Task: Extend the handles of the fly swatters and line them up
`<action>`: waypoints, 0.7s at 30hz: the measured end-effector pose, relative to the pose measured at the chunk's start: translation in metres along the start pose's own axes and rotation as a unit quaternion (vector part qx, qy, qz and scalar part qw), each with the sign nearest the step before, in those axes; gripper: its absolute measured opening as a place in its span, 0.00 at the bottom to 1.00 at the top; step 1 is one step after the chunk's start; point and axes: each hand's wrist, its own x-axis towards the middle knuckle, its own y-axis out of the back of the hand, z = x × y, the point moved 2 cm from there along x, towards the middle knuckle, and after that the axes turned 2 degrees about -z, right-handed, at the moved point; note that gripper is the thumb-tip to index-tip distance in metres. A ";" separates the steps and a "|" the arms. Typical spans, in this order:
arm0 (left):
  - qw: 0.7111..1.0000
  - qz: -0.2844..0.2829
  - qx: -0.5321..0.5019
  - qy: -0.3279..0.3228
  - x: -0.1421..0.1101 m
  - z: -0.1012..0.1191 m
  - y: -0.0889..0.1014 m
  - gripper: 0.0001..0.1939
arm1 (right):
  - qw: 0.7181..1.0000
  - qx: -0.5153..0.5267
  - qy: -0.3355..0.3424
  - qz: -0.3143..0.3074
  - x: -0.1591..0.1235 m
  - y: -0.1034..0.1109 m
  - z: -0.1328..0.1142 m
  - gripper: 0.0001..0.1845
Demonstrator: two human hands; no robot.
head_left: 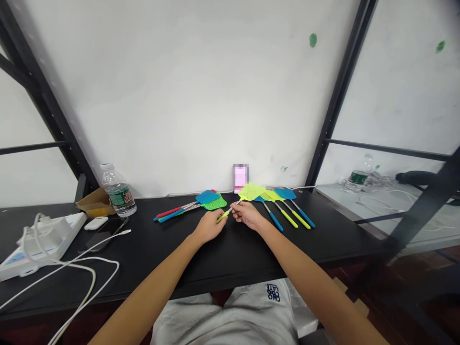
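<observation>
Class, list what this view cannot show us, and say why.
Head view, handle of the held swatter: partly covered by the left hand.
Head view, screen against the wall: pixelated.
Head view, print on the left bottle: too small.
Head view, white cables: cut off by left and bottom edges.

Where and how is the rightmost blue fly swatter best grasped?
By the middle of its slim blue handle, probably pinched across from above and slightly right. It lies slanting toward the near edge of the black table, right side open; a yellow-green handle sits close on its left. The mesh head is wide and crowded.
</observation>
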 end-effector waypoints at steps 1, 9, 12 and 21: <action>1.000 -0.006 -0.012 -0.007 -0.001 0.003 0.000 0.14 | 1.000 -0.004 0.008 -0.005 0.000 -0.002 0.000 0.21; 0.999 0.003 -0.030 -0.027 0.000 0.009 0.015 0.19 | 0.919 -0.305 0.154 0.198 0.000 0.049 -0.036 0.21; 0.996 0.060 0.058 0.010 0.003 -0.011 0.031 0.17 | 0.819 -0.475 0.184 0.264 -0.008 0.087 -0.056 0.22; 0.979 0.080 0.165 0.085 -0.005 -0.092 0.065 0.12 | 0.640 -0.682 -0.017 0.353 -0.041 0.189 -0.104 0.24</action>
